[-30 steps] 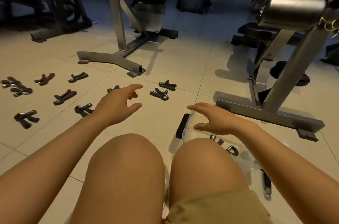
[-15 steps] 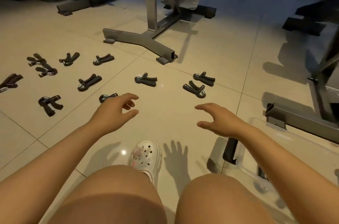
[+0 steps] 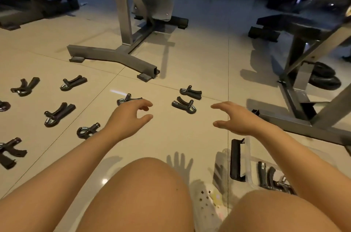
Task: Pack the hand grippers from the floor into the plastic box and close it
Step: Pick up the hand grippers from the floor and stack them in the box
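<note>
Head view: both hands reach out empty over the pale tiled floor (image 3: 180, 136), left hand (image 3: 129, 117) and right hand (image 3: 237, 119) spread wide, fingers loosely curved. A few black spring hand grippers (image 3: 273, 180) already lie in the clear plastic box (image 3: 247, 159) at lower right, its lid off. Many scattered grippers (image 3: 58, 114) are left, the nearest pair (image 3: 187, 97) just ahead. Early going, I'd say.

Glossy tiled floor (image 3: 190, 57), clear plastic box (image 3: 248, 157), black matt hand grippers (image 3: 183, 103).
</note>
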`<state>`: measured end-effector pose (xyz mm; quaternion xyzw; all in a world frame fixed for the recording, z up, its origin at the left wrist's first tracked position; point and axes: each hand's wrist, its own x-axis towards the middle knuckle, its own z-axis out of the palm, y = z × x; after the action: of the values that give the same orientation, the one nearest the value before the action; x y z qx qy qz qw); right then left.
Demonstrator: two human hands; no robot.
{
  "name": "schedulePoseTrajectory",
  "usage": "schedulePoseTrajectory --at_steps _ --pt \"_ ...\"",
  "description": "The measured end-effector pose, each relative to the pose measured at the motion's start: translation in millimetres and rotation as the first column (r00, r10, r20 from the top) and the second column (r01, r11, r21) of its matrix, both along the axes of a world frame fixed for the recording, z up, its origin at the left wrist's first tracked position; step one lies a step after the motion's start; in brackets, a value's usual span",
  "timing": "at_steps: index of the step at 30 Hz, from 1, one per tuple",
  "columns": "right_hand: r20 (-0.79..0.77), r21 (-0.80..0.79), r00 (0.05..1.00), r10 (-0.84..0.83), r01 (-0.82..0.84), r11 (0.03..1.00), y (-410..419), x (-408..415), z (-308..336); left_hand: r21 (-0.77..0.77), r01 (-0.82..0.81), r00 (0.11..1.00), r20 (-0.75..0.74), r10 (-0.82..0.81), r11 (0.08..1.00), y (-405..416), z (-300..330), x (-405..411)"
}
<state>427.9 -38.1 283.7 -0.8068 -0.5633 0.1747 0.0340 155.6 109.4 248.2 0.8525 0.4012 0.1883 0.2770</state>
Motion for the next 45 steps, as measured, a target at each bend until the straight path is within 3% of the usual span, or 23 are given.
schedulePoseTrajectory --at_steps 5,13,28,36,41,45 --pt "-0.087 -0.040 0.996 -0.026 0.022 0.999 6.9 12.4 -2.2 0.051 0.118 0.993 -0.017 -0.117 0.992 25.1 16.8 38.2" --pt "-0.235 0.030 0.964 -0.126 0.136 0.990 50.0 49.6 -52.5 0.191 0.313 0.934 -0.241 -0.265 0.930 77.0 -1.2 115.8" --pt "-0.273 -0.148 0.918 -0.287 0.255 0.956 170.6 114.5 -192.3 -0.081 0.381 0.860 -0.335 -0.385 0.921 193.6 -153.9 189.9" --pt "-0.238 -0.263 0.918 -0.318 0.255 0.931 222.3 155.1 -248.1 -0.201 0.394 0.820 -0.363 -0.442 0.897 229.9 -222.0 229.1" --pt "-0.110 -0.323 0.961 -0.252 0.205 0.924 259.7 185.6 -277.6 -0.142 0.408 0.827 -0.360 -0.431 0.902 244.6 -256.3 248.7" --pt "0.009 -0.344 0.984 -0.177 0.170 0.924 292.2 212.6 -294.1 -0.086 0.520 0.738 -0.457 -0.498 0.850 243.5 -282.7 263.1"
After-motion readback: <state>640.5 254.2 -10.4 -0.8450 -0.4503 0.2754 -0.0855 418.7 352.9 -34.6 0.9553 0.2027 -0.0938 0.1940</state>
